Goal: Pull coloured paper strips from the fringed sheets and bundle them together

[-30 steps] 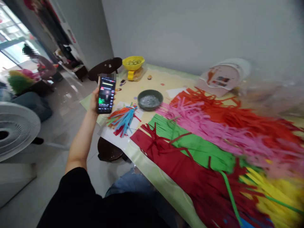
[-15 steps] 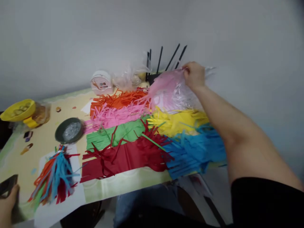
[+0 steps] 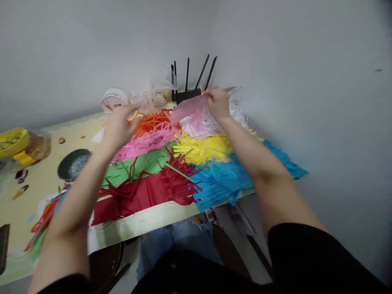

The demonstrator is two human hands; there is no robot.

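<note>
My right hand [image 3: 218, 103] pinches the edge of a light pink fringed paper sheet [image 3: 187, 109], which slopes down to the left from my fingertips. Below it, white paper and crinkled clear plastic [image 3: 238, 113] show in part. My left hand [image 3: 120, 124] is raised over the far left of the paper, fingers apart, holding nothing. Nearest to it are orange fringed paper [image 3: 156, 123] and brighter pink fringed paper [image 3: 154, 139]. Toward me lie green [image 3: 147, 163], dark red [image 3: 143, 192], yellow [image 3: 205, 148] and blue [image 3: 226, 179] fringed papers, their strips overlapping.
A black router [image 3: 187, 96] with upright antennas stands by the wall, beside a plastic bag [image 3: 150, 98] and a round white box [image 3: 114, 98]. At left are a dark green bowl [image 3: 65, 166], a yellow bowl [image 3: 15, 141], a paper-strip tassel [image 3: 49, 216] and a dark flat object [image 3: 4, 247].
My left hand has left the dark object at the lower left and come up over the papers. My right hand still holds the pink sheet. The view has shifted right.
</note>
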